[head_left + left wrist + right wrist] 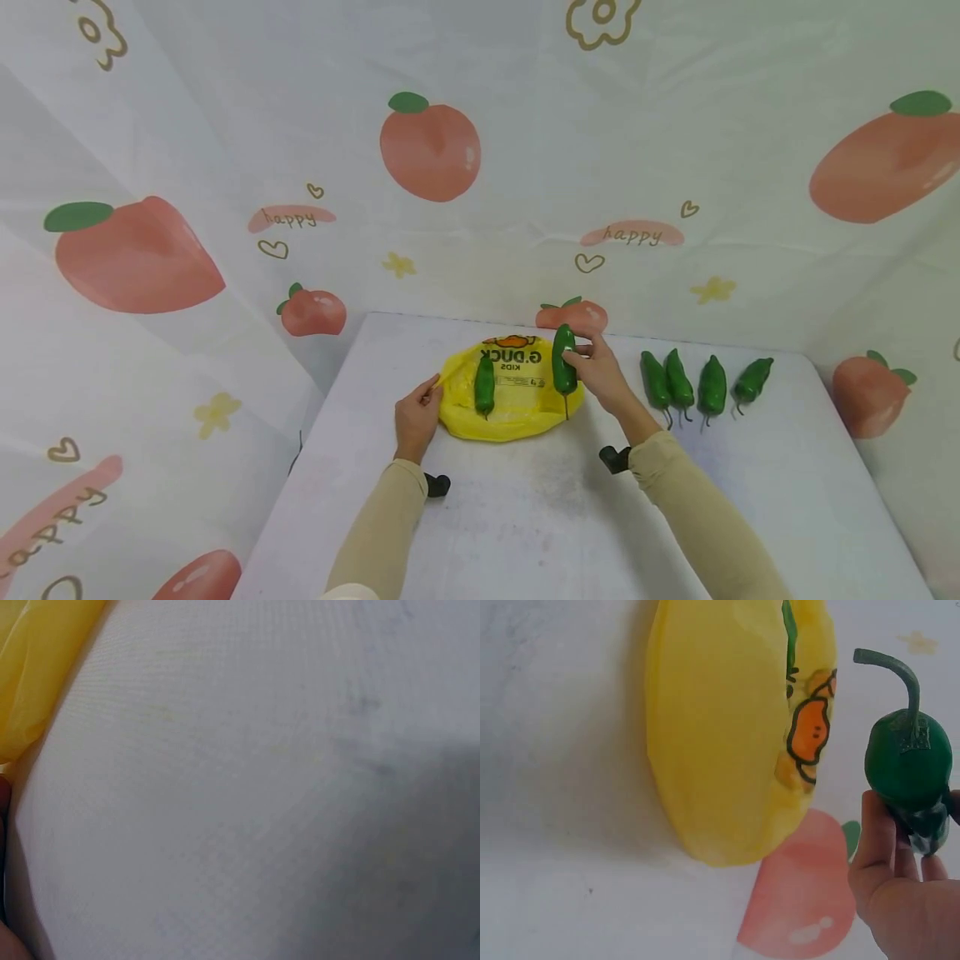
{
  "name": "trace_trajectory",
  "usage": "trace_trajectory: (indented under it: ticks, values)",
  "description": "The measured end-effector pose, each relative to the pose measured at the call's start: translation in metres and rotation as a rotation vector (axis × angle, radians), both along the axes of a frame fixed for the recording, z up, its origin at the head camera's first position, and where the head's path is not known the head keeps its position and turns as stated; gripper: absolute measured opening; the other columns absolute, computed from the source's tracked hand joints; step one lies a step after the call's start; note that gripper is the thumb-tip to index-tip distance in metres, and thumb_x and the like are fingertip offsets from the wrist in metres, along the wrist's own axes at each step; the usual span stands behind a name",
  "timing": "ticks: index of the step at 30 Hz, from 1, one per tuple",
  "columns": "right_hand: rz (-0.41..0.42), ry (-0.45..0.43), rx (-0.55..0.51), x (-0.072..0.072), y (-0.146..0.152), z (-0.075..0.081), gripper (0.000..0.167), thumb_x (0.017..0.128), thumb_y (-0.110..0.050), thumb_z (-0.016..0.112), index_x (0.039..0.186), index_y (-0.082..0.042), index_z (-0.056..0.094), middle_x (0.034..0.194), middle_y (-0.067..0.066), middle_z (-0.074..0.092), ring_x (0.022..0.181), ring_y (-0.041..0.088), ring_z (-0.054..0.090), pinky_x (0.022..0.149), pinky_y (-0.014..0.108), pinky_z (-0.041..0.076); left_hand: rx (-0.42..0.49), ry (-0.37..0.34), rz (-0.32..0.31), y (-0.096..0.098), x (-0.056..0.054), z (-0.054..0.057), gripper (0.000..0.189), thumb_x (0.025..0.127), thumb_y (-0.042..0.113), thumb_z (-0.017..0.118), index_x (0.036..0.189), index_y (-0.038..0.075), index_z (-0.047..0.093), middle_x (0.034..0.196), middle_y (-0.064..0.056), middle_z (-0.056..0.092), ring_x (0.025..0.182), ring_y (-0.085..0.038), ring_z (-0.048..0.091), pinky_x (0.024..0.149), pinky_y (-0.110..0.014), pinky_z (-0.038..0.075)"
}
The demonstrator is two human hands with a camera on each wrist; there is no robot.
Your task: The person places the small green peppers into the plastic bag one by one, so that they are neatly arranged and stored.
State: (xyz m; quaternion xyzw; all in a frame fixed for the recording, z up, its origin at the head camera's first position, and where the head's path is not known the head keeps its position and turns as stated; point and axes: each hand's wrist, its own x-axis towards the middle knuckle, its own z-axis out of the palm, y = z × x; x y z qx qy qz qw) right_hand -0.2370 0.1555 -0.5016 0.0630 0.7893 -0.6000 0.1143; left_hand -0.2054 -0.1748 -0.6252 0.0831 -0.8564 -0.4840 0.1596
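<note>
A yellow plastic bag [517, 429] with a duck print lies open on the table, and one green pepper [485, 387] rests inside it. My left hand [417, 417] pinches the bag's left rim. Over the bag's right side my right hand [600, 371] holds another green pepper [564, 360], its stem pointing down. In the right wrist view that held pepper [907, 761] shows its curved stem, with fingers around its body, beside the bag [712, 735]. The left wrist view catches only a corner of the bag [37, 667] and slivers of fingers at the edge.
Several green peppers [712, 387] lie in a loose row on the white table [525, 525], to the right of the right hand. Dark camera mounts [615, 459] sit at the wrists. A fruit-printed sheet [517, 242] hangs behind and around the table.
</note>
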Motion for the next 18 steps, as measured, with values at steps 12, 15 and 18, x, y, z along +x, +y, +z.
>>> trace_trajectory:
  ticks: [12, 15, 18]
  values:
    - [0.075, 0.061, -0.046, -0.003, -0.027, 0.003, 0.058, 0.103, -0.017, 0.059, 0.155, -0.01, 0.033, 0.138, 0.025, 0.055, 0.116, 0.037, 0.065, 0.093, 0.043, 0.059, 0.008, 0.004, 0.001, -0.001, -0.001, -0.001, 0.028, 0.098, 0.029, 0.069, 0.124, 0.025, 0.076, 0.092, -0.003, 0.076, 0.069, -0.014, 0.057, 0.062, -0.019, 0.046]
    - [0.084, 0.062, -0.046, -0.005, -0.034, 0.002, 0.057, 0.103, -0.017, 0.06, 0.154, -0.012, 0.035, 0.138, 0.024, 0.056, 0.116, 0.037, 0.066, 0.092, 0.043, 0.059, 0.013, 0.006, 0.0, -0.001, -0.002, -0.003, 0.027, 0.098, 0.029, 0.069, 0.124, 0.026, 0.076, 0.093, -0.003, 0.076, 0.068, -0.013, 0.056, 0.062, -0.019, 0.045]
    - [0.086, 0.054, -0.039, -0.006, -0.041, 0.001, 0.056, 0.102, -0.017, 0.061, 0.153, -0.016, 0.037, 0.139, 0.021, 0.056, 0.117, 0.036, 0.065, 0.093, 0.043, 0.059, 0.015, 0.01, 0.003, -0.002, -0.002, -0.004, 0.027, 0.098, 0.029, 0.068, 0.124, 0.026, 0.076, 0.092, -0.002, 0.075, 0.067, -0.013, 0.056, 0.061, -0.019, 0.044]
